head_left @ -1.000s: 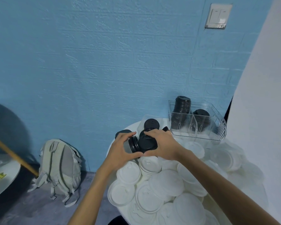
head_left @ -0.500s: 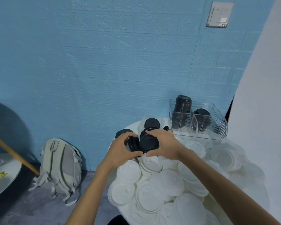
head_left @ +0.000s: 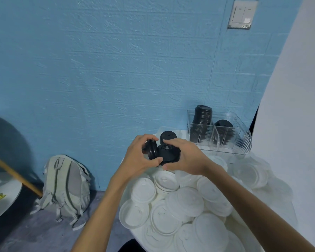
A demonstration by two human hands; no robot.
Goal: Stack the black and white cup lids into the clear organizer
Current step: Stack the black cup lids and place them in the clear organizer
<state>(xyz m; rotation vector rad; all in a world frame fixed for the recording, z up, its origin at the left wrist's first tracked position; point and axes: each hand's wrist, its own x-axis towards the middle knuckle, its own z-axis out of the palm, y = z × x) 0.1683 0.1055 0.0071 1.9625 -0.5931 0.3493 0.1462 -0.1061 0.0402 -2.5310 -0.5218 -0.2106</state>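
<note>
My left hand point(head_left: 141, 158) grips a short stack of black lids point(head_left: 151, 149) held on edge. My right hand point(head_left: 185, 156) holds another black lid stack point(head_left: 168, 154) with its top facing me, pressed against the first. One black lid point(head_left: 168, 135) lies on the table just behind my hands. The clear organizer point(head_left: 243, 142) stands at the back right with a tall black lid stack point(head_left: 202, 115) in its left compartment and a lower black stack point(head_left: 224, 125) in the middle one. Several white lids point(head_left: 184, 200) lie piled across the table below my arms.
A white round table point(head_left: 159, 130) carries everything. The blue wall point(head_left: 116, 70) is behind it and a white wall point(head_left: 298, 106) on the right. A grey backpack point(head_left: 67, 186) leans on the floor at the left, beside another round table point(head_left: 4, 195) and a wooden pole point(head_left: 13, 172).
My left hand has closed in around its black lids and brought them against the stack in my right hand. Both hands stay in about the same place above the white lids.
</note>
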